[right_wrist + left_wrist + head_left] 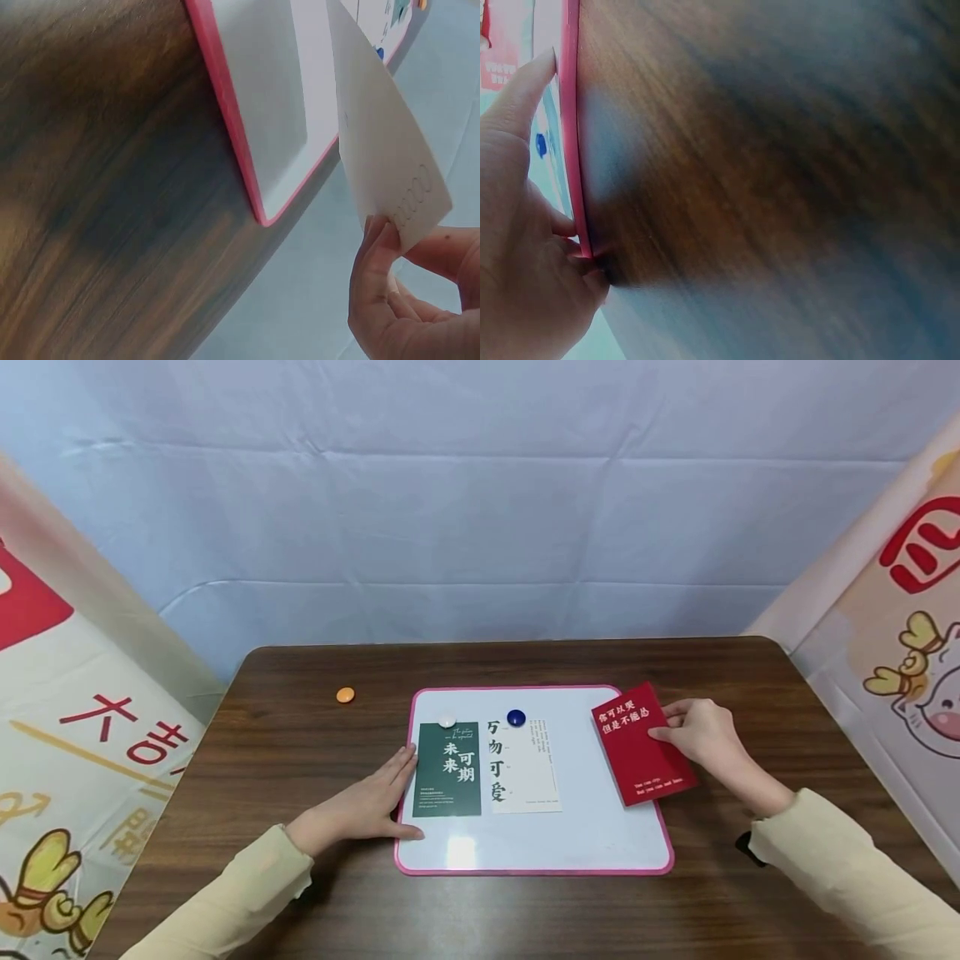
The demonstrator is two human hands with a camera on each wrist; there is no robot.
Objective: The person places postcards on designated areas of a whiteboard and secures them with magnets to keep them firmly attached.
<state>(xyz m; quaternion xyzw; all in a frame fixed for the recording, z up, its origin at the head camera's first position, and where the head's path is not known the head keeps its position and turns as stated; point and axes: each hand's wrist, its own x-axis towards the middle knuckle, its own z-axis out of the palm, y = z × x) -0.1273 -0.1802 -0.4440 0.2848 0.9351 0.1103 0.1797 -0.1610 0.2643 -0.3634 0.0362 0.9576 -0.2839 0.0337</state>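
Nearest: bare brown table [300, 893] in front of the pink-framed whiteboard [540, 847], with both sleeves coming in from the near edge.

Left hand [367, 806]: fingers straight and flat, resting against the board's left rim; holds nothing. The left wrist view shows a fingertip lying along the pink frame.

Right hand [701, 735]: pinches the red card [641, 752] at its right edge. The card sits tilted, overlapping the board's right rim, partly on and partly off; the right wrist view shows it lifted off the surface, pale back facing the camera.

On the board: green card [447, 770] with a white magnet [447, 721] at its top; white card [525, 766] just beside it, with a blue magnet [516, 718] at its top. Judgement: two cards look fixed, the red one not yet placed.

Room: open board surface lies right of the white card, under and beside the red card. The board's right rim is close to the right hand.

Farther left, an orange magnet [345, 695] lies on the table, well apart from the board and both hands.
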